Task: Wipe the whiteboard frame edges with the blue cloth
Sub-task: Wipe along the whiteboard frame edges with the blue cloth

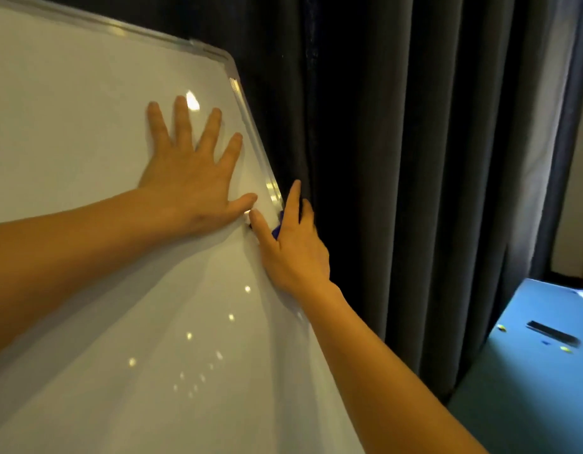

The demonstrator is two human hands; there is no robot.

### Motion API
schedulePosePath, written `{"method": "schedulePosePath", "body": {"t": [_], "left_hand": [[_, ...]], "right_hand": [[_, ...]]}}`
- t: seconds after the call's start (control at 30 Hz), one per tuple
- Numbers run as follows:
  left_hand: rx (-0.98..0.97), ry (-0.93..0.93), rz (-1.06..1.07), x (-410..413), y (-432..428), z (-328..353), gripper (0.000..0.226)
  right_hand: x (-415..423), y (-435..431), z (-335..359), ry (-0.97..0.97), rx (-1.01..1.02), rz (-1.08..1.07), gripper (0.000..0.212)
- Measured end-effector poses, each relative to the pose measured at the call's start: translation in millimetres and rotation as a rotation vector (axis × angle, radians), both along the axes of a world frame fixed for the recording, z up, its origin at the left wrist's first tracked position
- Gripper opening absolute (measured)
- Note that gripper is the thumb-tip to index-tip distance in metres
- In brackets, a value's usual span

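A large whiteboard [87, 126] with a silver metal frame [251, 126] fills the left of the head view. My left hand [188, 178] lies flat on the white surface, fingers spread, close to the right frame edge. My right hand [290, 247] wraps around that right frame edge, thumb on the board face and fingers behind it. A small bit of the blue cloth [277, 228] shows between thumb and forefinger; most of it is hidden under the palm. The two hands nearly touch at the thumbs.
Dark pleated curtains [414, 158] hang directly behind and to the right of the board. At the lower right stands a blue surface [529, 371] with a black bar-shaped object [552, 334] and small yellow pieces on it.
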State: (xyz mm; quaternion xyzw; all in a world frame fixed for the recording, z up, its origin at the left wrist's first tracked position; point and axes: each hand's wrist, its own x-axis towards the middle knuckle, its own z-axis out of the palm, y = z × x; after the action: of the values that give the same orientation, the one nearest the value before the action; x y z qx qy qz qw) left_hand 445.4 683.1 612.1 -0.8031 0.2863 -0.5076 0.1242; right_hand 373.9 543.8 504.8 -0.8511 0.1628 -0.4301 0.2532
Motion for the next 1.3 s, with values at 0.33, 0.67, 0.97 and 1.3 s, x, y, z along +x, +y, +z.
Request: {"method": "schedulePosePath", "body": {"t": [0.33,0.67,0.97,1.3], "left_hand": [[0.181,-0.009,-0.113,-26.6,-8.3,-40.4,0.121],[0.330,0.056,-0.148,-35.3,-6.0,-82.1,0.123],[0.603,0.009,-0.176,-49.7,-2.2,-150.0,0.121],[0.692,0.073,-0.195,-85.0,-13.0,-217.2,0.116]], "right_hand": [[-85.9,38.2,-116.6,0.070,0.116,-0.117,0.084],[-111.7,77.0,-193.4,-0.067,0.357,-0.125,0.053],[-158.8,72.1,-330.4,0.103,0.852,-0.360,0.078],[-125.7,52.3,-295.6,0.043,0.592,-0.056,0.095]]}}
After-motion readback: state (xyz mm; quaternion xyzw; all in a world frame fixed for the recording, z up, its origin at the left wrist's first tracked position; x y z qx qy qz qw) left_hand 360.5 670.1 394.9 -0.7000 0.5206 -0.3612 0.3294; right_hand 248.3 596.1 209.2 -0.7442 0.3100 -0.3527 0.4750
